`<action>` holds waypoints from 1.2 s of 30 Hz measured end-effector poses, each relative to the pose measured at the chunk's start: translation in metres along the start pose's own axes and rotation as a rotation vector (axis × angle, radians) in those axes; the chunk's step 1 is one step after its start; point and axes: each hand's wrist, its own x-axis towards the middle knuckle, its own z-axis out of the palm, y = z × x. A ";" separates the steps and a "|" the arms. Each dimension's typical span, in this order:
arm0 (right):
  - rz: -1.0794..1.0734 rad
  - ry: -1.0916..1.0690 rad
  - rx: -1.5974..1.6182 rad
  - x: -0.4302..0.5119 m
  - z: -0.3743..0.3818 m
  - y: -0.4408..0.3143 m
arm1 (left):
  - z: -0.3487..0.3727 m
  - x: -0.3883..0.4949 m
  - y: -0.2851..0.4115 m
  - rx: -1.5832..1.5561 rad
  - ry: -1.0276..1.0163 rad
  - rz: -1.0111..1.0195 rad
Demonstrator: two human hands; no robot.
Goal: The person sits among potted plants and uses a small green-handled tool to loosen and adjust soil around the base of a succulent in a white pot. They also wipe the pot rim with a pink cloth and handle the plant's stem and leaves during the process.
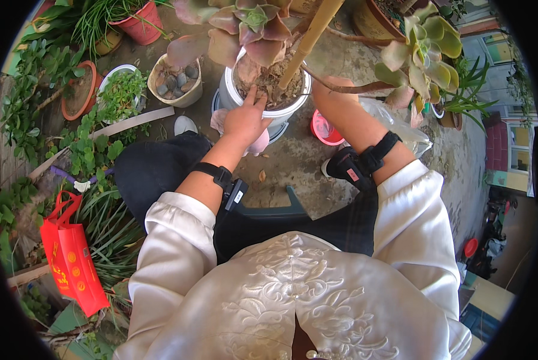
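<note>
A white plastic pot [275,114] holding crumbly brown soil [273,103] stands on the ground before me. My left hand [247,118] rests over the pot's near left rim, fingers spread and fingertips on the soil; it grips nothing that I can see. My right hand [334,87] is at the pot's right side, behind a succulent stem; its fingers are hidden. A bamboo stake [307,47] leans up out of the soil. Large succulent rosettes hang above the pot, one at the left [253,24] and one at the right [424,58]. A pink cloth [257,143] lies against the pot below my left hand.
A red plastic container [326,130] and a clear plastic bag [397,128] are to the pot's right. On the left are a pot of pebbles [175,87], other potted plants, a wooden strip [134,121] and a red bag [73,252]. A dark green stool [273,210] is beneath me.
</note>
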 end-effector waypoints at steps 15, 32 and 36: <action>0.126 0.177 0.140 -0.019 0.011 0.027 | -0.001 0.001 0.000 0.020 0.013 -0.013; 0.065 0.124 0.013 -0.008 0.028 -0.002 | -0.002 0.000 0.004 0.003 0.017 -0.021; 0.104 -0.019 0.071 -0.015 0.027 0.005 | -0.002 0.001 0.003 0.005 -0.016 -0.034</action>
